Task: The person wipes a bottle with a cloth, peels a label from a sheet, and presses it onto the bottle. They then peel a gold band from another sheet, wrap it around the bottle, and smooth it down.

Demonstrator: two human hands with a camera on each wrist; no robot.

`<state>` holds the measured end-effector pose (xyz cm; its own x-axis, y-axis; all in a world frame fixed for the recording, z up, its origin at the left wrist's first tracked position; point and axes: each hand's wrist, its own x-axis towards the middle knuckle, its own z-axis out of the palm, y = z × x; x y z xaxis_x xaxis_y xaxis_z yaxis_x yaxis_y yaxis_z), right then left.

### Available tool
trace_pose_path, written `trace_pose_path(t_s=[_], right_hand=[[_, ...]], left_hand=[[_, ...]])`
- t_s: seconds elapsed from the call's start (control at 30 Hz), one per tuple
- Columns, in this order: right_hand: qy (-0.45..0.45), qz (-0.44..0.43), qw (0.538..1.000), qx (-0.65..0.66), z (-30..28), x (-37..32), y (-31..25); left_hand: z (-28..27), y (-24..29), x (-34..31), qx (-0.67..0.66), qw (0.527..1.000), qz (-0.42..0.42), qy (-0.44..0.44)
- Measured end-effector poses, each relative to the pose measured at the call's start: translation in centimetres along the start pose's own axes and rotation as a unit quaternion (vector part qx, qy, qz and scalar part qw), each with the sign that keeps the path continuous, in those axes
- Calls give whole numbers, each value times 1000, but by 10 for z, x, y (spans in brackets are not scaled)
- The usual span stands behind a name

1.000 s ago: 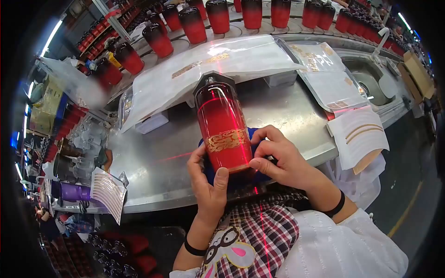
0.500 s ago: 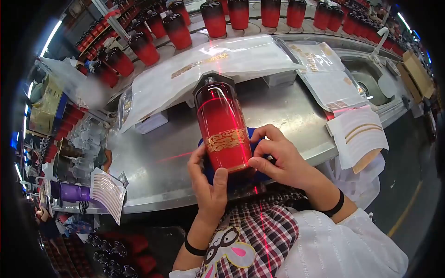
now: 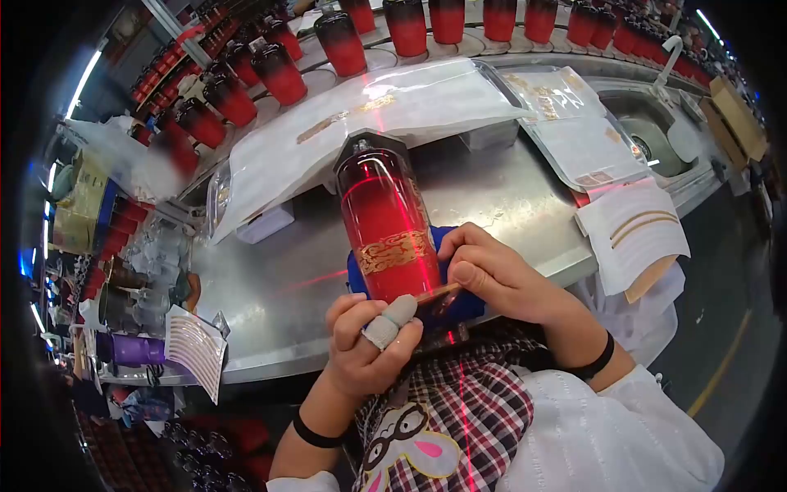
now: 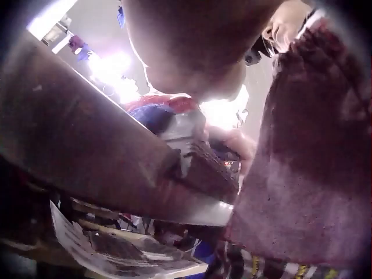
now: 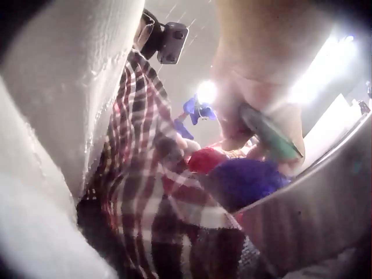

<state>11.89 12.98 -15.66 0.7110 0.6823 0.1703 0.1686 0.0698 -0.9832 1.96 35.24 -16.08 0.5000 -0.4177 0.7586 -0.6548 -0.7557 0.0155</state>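
A red-to-black bottle (image 3: 385,213) with a gold ornamental band (image 3: 392,252) lies with its neck at a dark angular holder and its base toward the person, over a blue pad (image 3: 358,275). At the near edge of the base, the right hand (image 3: 508,283) pinches the end of a thin gold strip (image 3: 438,292). A dark green flat piece (image 5: 273,136) lies against that hand's fingers in the right wrist view. The left hand (image 3: 361,344) has its fingers curled; one finger wears a grey cover (image 3: 402,310), its tip right at the base edge beside the strip.
A white sheet with gold decals (image 3: 377,111) spans the back of the steel table (image 3: 287,303). Trays of decals (image 3: 586,139) and a sink (image 3: 656,139) stand to the right. Strip sheets hang over both edges. Red-black bottles (image 3: 340,45) line a conveyor behind.
The left hand has left the bottle's side, turned over and come to the base edge, showing its grey finger cover. A gold strip now shows at the right fingertips. Conveyor bottles have shifted.
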Motion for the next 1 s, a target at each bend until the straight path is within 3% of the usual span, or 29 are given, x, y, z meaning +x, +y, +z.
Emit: trace_pose_path(t_s=[0.2,0.43,0.53,0.63,0.77,0.87,1.0], right_hand=[[-45,-79,988,-123,-8,2,-3],[-42,-70,989,-123,-9,2,1],[-37,-74,990,-118,-7,3,3],[-32,-75,989,-123,-7,3,0],[-38,-73,989,-122,-7,4,-6],[-43,-75,988,-131,-9,5,-6],[-47,-29,990,-127,-18,-1,-15]], left_hand=[[-2,-12,9,1,996,80,-34],[4,-13,22,25,989,133,-60],[6,-8,27,26,990,100,-97],[19,-12,25,78,997,-15,-23],[17,-12,7,-49,989,-141,0],[23,-9,-2,-61,982,-172,46],[10,-2,-6,15,994,-105,22]])
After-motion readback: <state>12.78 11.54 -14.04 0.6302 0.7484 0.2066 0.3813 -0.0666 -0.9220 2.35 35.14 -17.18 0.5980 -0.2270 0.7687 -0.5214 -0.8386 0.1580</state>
